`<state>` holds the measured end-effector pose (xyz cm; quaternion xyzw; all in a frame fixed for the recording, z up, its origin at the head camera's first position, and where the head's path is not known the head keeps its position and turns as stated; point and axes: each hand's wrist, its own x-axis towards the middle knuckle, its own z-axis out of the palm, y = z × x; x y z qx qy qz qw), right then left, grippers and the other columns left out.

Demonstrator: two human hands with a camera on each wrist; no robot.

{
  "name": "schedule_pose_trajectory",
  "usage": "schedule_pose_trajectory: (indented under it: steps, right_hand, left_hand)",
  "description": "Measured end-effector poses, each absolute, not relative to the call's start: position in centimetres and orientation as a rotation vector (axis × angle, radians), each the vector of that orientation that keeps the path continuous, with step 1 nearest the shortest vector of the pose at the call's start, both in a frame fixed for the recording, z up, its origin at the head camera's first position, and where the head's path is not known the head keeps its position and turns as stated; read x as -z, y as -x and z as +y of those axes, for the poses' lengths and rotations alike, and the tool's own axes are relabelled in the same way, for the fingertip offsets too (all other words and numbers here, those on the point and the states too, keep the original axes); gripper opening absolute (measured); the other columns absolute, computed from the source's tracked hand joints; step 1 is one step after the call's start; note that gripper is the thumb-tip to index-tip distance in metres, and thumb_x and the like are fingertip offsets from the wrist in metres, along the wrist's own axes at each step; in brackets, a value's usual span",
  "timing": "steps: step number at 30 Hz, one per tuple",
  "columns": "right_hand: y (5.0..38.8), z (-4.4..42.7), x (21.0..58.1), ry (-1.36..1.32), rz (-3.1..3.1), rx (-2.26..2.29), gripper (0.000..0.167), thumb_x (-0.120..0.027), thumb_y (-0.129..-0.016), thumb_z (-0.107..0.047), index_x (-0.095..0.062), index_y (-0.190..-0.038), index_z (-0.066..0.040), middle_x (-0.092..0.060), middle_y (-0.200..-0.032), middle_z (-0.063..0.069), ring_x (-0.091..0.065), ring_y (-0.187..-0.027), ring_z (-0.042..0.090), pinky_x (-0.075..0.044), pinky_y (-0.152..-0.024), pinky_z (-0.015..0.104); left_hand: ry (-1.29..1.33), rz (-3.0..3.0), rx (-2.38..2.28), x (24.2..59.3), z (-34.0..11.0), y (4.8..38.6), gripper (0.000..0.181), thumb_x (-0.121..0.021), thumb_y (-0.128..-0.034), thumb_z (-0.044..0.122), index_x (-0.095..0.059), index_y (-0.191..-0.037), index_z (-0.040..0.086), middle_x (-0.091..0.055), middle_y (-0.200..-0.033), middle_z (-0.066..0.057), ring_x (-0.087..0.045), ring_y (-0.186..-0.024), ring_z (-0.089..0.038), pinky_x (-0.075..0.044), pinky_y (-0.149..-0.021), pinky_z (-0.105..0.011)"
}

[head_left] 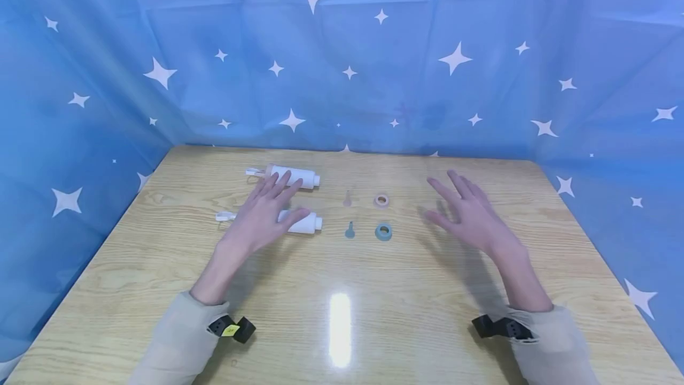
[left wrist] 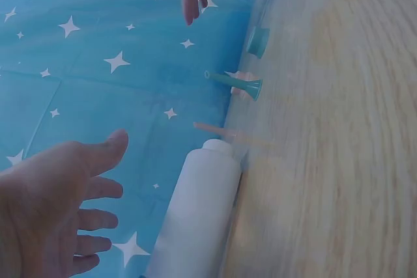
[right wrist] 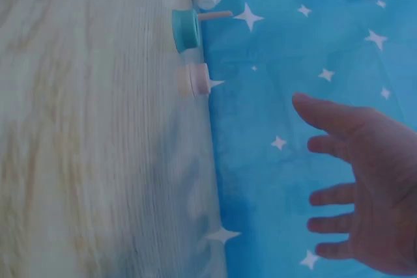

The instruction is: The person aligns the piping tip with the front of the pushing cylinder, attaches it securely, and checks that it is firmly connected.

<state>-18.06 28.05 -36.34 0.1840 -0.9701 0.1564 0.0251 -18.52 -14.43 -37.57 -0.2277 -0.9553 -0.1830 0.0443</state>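
Observation:
The left hand (head_left: 262, 218) hovers with fingers spread over two white bottles, the far one (head_left: 299, 177) and the near one (head_left: 303, 223), partly covering both. Over the right side of the table, the right hand (head_left: 478, 218) is raised, fingers apart, holding nothing. Between the hands stand a small pink piece with a thin stem (head_left: 347, 199), a teal stemmed piece (head_left: 350, 231), a pink ring (head_left: 382, 200) and a teal ring (head_left: 383, 231). In the left wrist view, the left hand (left wrist: 62, 206) is beside a white bottle (left wrist: 199, 213), apart from it.
The wooden table (head_left: 331, 272) has a bright light reflection near its front. A blue curtain with white stars (head_left: 347, 34) hangs behind and along both sides. Each bottle has a pale loop or strap at its left end. Both wrists wear black camera mounts.

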Motion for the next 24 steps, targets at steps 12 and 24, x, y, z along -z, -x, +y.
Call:
schedule_pose_trajectory:
  steps: [12,24]
  right_hand:
    - [18.4,26.8,37.5,-0.659,-3.016,-0.626,0.073,-0.057,-0.099,-0.053,-0.032,-0.159,-0.021,-0.023,-0.162,0.025,-0.024,-0.145,0.051,-0.025,-0.109,0.072]
    - [18.5,25.8,38.6,-0.714,-3.057,-0.733,0.074,-0.056,-0.099,-0.056,-0.032,-0.159,-0.020,-0.033,-0.157,0.022,-0.034,-0.141,0.047,-0.032,-0.108,0.068]
  left_hand:
    - [0.728,-2.929,0.625,38.1,-13.3,18.2,0.071,-0.044,-0.1022,0.059,-0.037,-0.157,0.015,-0.024,-0.164,-0.013,-0.018,-0.151,-0.037,-0.011,-0.122,-0.054]
    - [0.844,-2.841,0.591,38.7,-11.9,17.9,0.069,-0.046,-0.1030,0.056,-0.040,-0.155,0.010,-0.030,-0.161,-0.017,-0.028,-0.148,-0.039,-0.020,-0.120,-0.055]
